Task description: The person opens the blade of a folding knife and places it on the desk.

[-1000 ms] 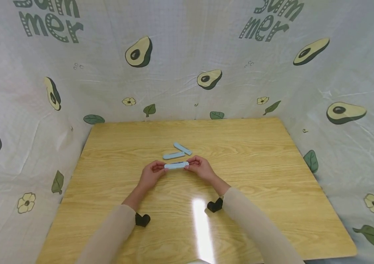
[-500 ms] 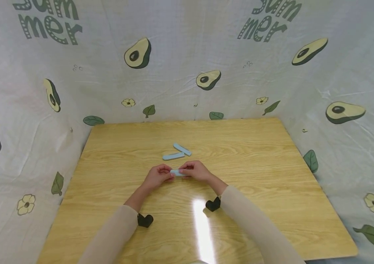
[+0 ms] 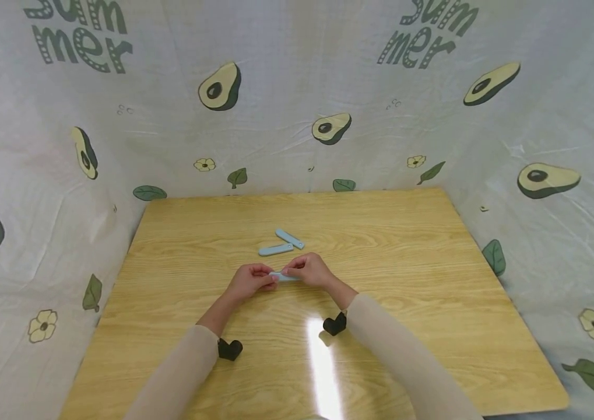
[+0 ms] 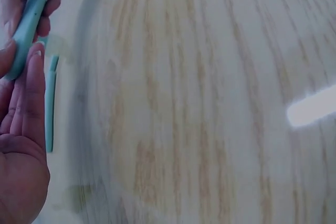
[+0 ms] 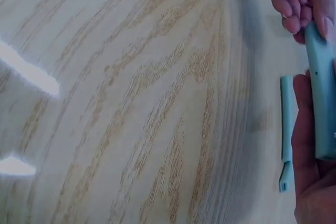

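Both hands pinch one slim, light-blue handle-shaped piece [image 3: 287,277] just above the table. My left hand [image 3: 249,281] grips its left end between thumb and fingers. From the other side my right hand [image 3: 311,270] holds the right end, partly covering it. In the left wrist view the piece [image 4: 30,27] looks smooth and rounded; a small dark hole shows on the piece [image 5: 321,93] in the right wrist view. Two similar light-blue pieces, one nearly level [image 3: 276,249] and one slanted [image 3: 290,238], lie just beyond the hands, their right ends close together.
The wooden table [image 3: 407,280] has a bright reflection near its front. White cloth [image 3: 276,128] printed with avocados and leaves rises behind and at both sides. A black mount [image 3: 230,350] sits at the left wrist, another black mount [image 3: 335,324] at the right.
The held piece has come nearer my body, and the hands have closed in on it, covering more of its right end. Over the last half second only slight motion shows.
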The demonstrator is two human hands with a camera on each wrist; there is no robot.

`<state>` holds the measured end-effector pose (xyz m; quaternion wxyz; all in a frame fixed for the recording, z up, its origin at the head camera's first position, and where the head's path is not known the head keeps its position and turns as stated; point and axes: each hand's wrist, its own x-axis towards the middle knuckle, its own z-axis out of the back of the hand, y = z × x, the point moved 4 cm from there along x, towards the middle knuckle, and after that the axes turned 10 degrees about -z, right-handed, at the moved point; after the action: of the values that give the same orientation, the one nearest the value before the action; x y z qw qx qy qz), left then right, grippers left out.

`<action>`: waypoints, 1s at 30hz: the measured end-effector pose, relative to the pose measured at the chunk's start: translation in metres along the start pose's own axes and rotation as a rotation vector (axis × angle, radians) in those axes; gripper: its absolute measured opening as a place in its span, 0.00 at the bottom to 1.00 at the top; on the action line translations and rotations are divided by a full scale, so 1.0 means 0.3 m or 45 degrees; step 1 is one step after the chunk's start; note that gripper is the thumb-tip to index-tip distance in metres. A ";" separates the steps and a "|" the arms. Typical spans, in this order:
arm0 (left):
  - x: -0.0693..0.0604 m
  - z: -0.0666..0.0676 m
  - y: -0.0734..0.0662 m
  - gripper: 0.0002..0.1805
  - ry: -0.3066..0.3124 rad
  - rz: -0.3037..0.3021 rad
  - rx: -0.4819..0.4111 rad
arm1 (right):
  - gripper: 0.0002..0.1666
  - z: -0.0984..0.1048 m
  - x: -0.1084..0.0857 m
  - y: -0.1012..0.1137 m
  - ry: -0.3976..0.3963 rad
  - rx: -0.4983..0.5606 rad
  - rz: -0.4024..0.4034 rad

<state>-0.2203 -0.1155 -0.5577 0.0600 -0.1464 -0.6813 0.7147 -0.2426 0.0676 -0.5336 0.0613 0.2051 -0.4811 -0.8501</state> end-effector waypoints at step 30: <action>-0.014 0.014 -0.027 0.13 0.216 0.026 0.071 | 0.12 0.015 0.043 0.092 0.330 -0.283 0.256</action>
<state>-0.2186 -0.1202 -0.5489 0.1142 -0.2114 -0.6521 0.7190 -0.2588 0.0525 -0.5119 0.2297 0.2558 -0.3903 -0.8541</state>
